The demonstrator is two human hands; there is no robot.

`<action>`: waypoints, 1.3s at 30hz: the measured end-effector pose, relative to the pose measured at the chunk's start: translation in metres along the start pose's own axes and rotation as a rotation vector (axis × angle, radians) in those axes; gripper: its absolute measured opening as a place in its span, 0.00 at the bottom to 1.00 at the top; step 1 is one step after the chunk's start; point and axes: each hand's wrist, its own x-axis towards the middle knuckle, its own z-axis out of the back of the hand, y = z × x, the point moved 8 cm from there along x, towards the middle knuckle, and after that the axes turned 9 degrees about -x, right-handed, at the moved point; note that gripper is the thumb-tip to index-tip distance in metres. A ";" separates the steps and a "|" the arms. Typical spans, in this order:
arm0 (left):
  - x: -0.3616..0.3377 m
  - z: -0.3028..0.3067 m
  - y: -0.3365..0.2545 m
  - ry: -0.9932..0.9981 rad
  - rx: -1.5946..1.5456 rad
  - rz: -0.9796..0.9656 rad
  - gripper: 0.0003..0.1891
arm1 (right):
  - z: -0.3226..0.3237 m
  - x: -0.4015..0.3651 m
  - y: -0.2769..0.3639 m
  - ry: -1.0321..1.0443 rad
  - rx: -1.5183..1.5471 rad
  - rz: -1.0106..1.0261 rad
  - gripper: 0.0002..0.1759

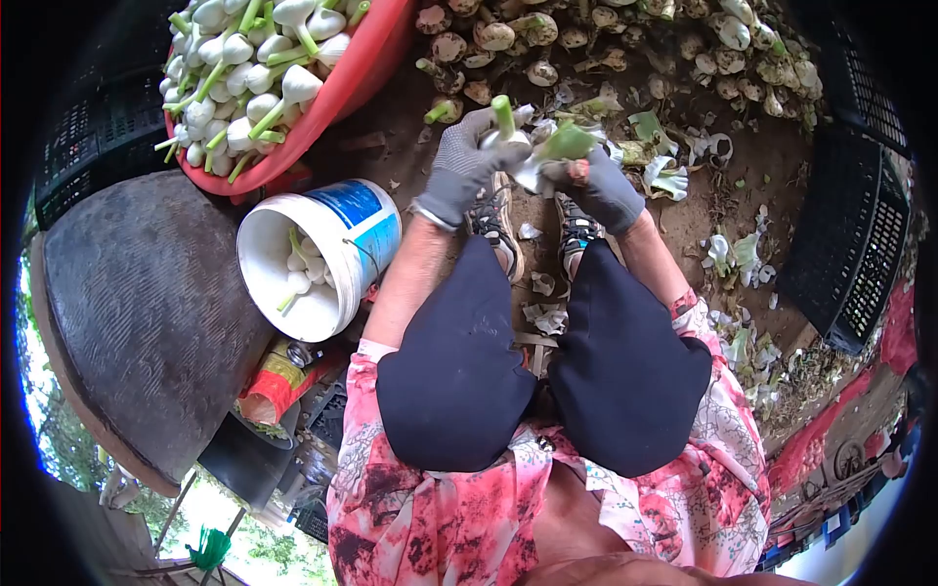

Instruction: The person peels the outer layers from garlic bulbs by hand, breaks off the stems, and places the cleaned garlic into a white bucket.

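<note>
Grey knit-gloved left hand [465,164] clamps a white bulb with a stiff green stalk [503,122], apparently to steady it, while the gloved right hand [598,186] pinches its limp green skin [570,143]. Near left, a tilted white plastic bucket [363,230] holds smooth bulbs within reach; beyond it is a heaped red basin [337,90].

The person sits low, and above the shoes [498,225] the left hand [464,161] and the right hand [601,186] meet around one bulb [508,137] between them. To the left of the left knee [454,361] a bucket [357,210] is tilted, with a few loose bulbs [303,269] in it. Behind the bucket, farther from the person, a basin [337,98] carries a heap [244,59] of bulbs. In front of the hands a pile [547,39] lies on the ground. Peelings [669,176] lie to the right of the hands, and a crate [850,244] stands at the far right.
</note>
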 end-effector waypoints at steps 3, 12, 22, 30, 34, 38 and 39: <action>-0.003 0.002 0.052 -0.243 -0.675 0.198 0.12 | -0.002 0.003 0.002 0.066 0.048 0.001 0.17; 0.008 0.017 0.074 -0.270 -1.524 0.344 0.21 | 0.037 -0.054 0.032 -0.014 0.187 0.365 0.32; 0.007 0.047 0.084 -0.579 -1.477 0.285 0.24 | 0.103 -0.065 0.022 -0.514 -1.683 -0.257 0.31; 0.017 0.027 0.104 -0.522 -1.409 0.249 0.21 | -0.010 0.055 -0.001 -0.208 0.023 0.021 0.22; 0.004 0.041 0.107 -0.607 -1.380 0.280 0.19 | -0.013 0.027 0.030 0.018 0.253 0.115 0.10; -0.006 0.037 0.107 -0.499 -1.401 0.412 0.22 | 0.091 0.025 0.013 -0.426 -0.949 0.132 0.13; -0.010 0.033 0.100 -0.424 -1.406 0.424 0.23 | 0.101 0.023 0.018 -0.594 -1.446 -0.001 0.18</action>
